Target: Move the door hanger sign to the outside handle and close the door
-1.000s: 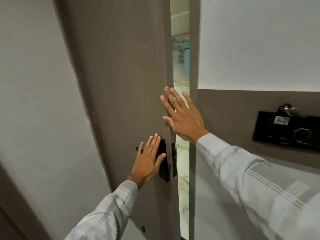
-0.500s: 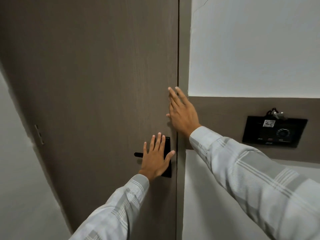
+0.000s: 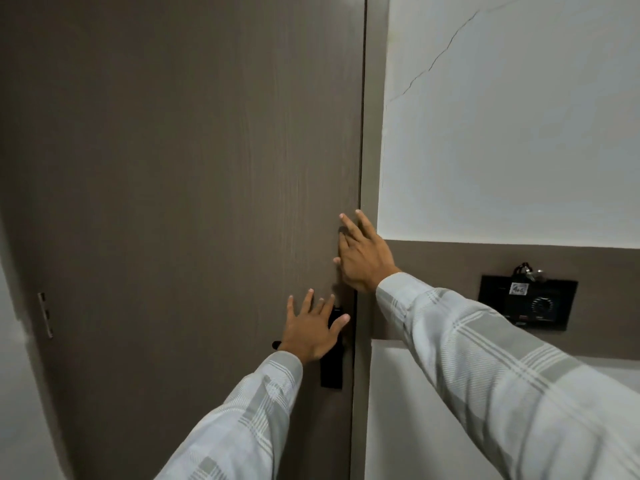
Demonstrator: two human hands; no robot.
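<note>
Door [image 3: 180, 202] sits flush in its frame [image 3: 372, 133]; only a thin dark seam shows along the latch edge, no gap.

Left hand [image 3: 311, 332]: flat, fingers spread, holding nothing, palm over the black lock plate [image 3: 331, 370]. The black lever handle [image 3: 276, 345] shows only as a short tip poking out to the left of the wrist.

Right hand [image 3: 363, 258]: also spread flat and empty, laid across the seam where door meets frame, above the lock plate. Fingertips appear to touch the door face.

Door hanger sign: not in view. Nothing hangs on the visible part of the inside handle. Judgement: the sign is on the outside handle, behind the shut door, though this cannot be checked from here.

Other: black wall control panel [image 3: 528, 304] on the brown band to the right, with keys [image 3: 526, 270] dangling at its top edge. Cracked white wall [image 3: 502, 133] above.

Step in hand (judgement): the last one, pressing the door fully home. Task looks almost done.

Next move calls for: a firm push near the latch edge to confirm it has caught, then lifting both palms off. Whether the latch has engaged cannot be told.
</note>
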